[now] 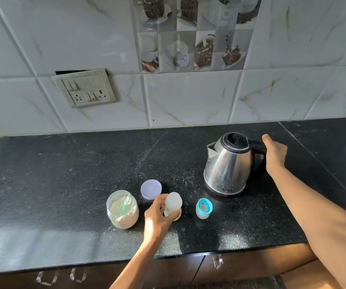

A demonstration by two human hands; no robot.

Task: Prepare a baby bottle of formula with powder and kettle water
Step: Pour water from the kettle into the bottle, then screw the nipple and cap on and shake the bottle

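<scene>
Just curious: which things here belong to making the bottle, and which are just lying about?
For the job: translucent baby bottle, steel kettle with black handle, clear jar of pale powder, teal-ringed bottle cap, lilac round lid.
Lying about: grey wall switch plate, coffee-picture tiles.

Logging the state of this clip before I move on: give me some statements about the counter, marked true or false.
1. The right hand grips the handle of the electric kettle. True.
2. The powder jar has its lid on. False: it is open with a green scoop inside, and a purple lid lies beside it on the counter.
3. The left hand holds the baby bottle. True.
4. The teal bottle cap is screwed onto the bottle. False: it stands apart on the counter, between the bottle and the kettle.
</scene>
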